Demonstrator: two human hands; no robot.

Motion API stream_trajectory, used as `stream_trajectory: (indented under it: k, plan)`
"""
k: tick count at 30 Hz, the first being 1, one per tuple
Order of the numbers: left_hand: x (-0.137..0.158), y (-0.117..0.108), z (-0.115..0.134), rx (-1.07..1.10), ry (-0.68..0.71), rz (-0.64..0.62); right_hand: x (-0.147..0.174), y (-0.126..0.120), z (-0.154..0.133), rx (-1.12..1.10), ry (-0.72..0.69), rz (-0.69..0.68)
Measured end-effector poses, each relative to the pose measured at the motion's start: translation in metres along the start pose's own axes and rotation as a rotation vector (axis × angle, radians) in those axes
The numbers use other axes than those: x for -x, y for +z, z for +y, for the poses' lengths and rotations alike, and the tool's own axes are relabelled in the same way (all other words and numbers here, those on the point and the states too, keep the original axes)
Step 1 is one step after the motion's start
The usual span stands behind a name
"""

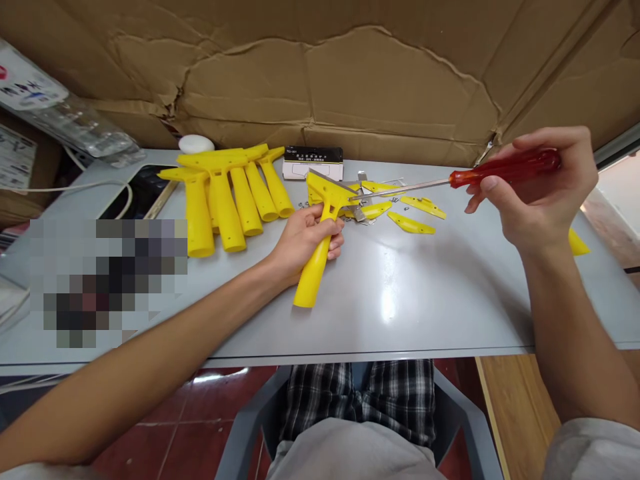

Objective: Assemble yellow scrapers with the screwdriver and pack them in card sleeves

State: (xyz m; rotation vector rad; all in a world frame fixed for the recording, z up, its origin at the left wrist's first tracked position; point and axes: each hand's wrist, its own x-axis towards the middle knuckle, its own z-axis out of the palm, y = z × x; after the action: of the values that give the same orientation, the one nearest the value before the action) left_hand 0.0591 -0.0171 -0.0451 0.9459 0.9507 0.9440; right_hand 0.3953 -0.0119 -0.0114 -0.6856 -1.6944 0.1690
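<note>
My left hand (pixel 313 239) is wrapped round the handle of a yellow scraper (pixel 313 272), tilted with its head away from me and a blade along the top edge. A screwdriver (pixel 505 170) with a red handle lies in the closed fingers of my right hand (pixel 553 183). Its long shaft points left, and the tip meets the scraper's head on the right side. Beyond the scraper lie loose yellow blade covers (pixel 411 223), small screws (pixel 395 199) and metal blades, partly hidden behind the scraper's head.
Several yellow scraper handles (pixel 215 200) lie grouped on the left of the grey table (pixel 400 333). A black-and-white box (pixel 313 164) sits at the back against cardboard (pixel 350 80). A plastic bottle (pixel 85 123) leans at far left. Another yellow piece (pixel 579 243) shows behind my right forearm.
</note>
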Motion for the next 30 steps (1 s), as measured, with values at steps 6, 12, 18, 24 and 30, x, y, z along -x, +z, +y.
stream_trajectory:
  k: [6,12,18,24,30]
  plan:
    - [0.001,0.0,0.001,0.003,-0.012,-0.007,0.0,0.001,-0.001,0.065,-0.016,0.074]
    - [0.0,0.0,0.0,0.01,-0.009,-0.003,-0.001,-0.001,0.004,0.035,-0.015,0.027]
    - [0.0,0.0,-0.002,0.021,0.002,-0.019,0.0,-0.001,0.012,0.041,-0.009,0.078]
    - [0.0,0.0,-0.001,0.02,0.004,-0.018,-0.002,0.001,0.007,-0.044,0.019,0.023]
    - [-0.001,0.0,-0.001,0.022,0.002,-0.007,-0.001,-0.002,0.01,-0.032,-0.022,0.048]
